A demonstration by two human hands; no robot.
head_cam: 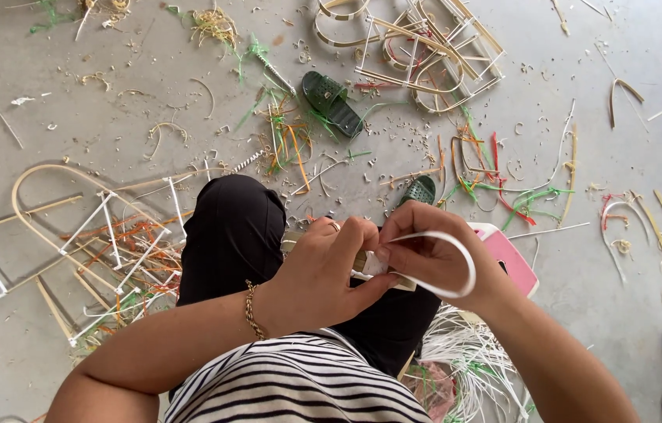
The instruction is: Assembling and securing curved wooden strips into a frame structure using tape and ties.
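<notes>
My left hand (327, 270) and my right hand (425, 243) meet above my lap, both pinching a small bamboo piece (382, 270) wrapped in white strip. A flat white plastic strip (464, 262) loops out from my right fingers and curls back under the hand. My left wrist wears a gold chain bracelet (251, 309), and a ring sits on one finger. I sit on the grey floor in black trousers (233, 235) and a striped top.
A bamboo and white-strip frame (92, 235) lies at left. Similar frames (417, 47) are piled at top centre. Green sandals (332, 102) lie ahead. A pink stool (511, 254) sits by my right hand, and a bundle of white strips (476, 364) lies below it. Coloured scraps litter the floor.
</notes>
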